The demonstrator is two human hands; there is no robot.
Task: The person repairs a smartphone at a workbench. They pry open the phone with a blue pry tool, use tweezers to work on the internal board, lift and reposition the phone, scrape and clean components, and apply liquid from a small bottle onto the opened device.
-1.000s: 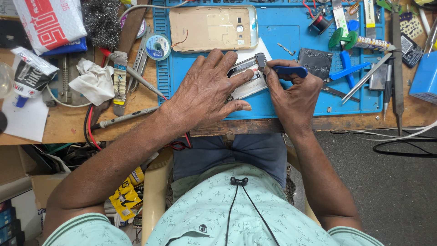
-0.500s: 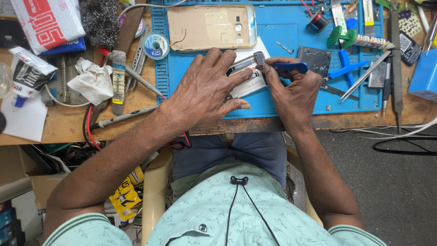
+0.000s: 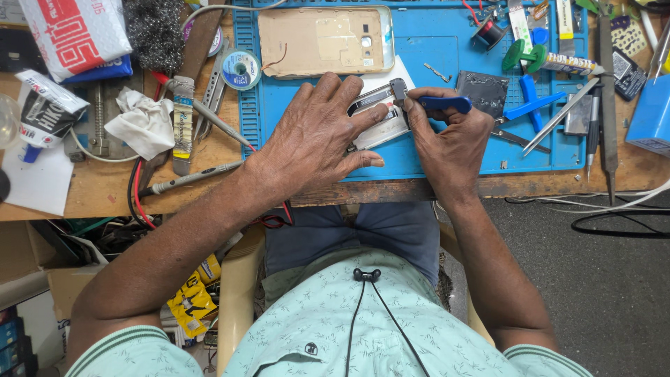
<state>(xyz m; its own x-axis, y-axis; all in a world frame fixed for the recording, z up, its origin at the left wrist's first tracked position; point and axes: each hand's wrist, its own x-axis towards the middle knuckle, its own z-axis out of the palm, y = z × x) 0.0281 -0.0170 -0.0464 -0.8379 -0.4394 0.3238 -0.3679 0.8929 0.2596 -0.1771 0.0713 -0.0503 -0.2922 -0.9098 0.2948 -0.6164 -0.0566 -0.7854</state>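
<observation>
1. Much of the phone frame [image 3: 377, 120] is hidden under the left hand [image 3: 314, 136]; only its right end can be made out.
2. The tip of the blue-handled tool [image 3: 436, 103] is hard to make out where it meets the frame.
3. The frame is pressed flat on the blue mat [image 3: 447, 49] by the left hand, fingers spread.
4. The tool is gripped by the right hand [image 3: 450, 143], closed around its handle, just right of the frame.

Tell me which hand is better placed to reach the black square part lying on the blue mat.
Right. The right hand, holding the blue-handled tool, lies right beside the black part. The left hand is pressed on the phone, farther away, and would have to cross over.
</observation>
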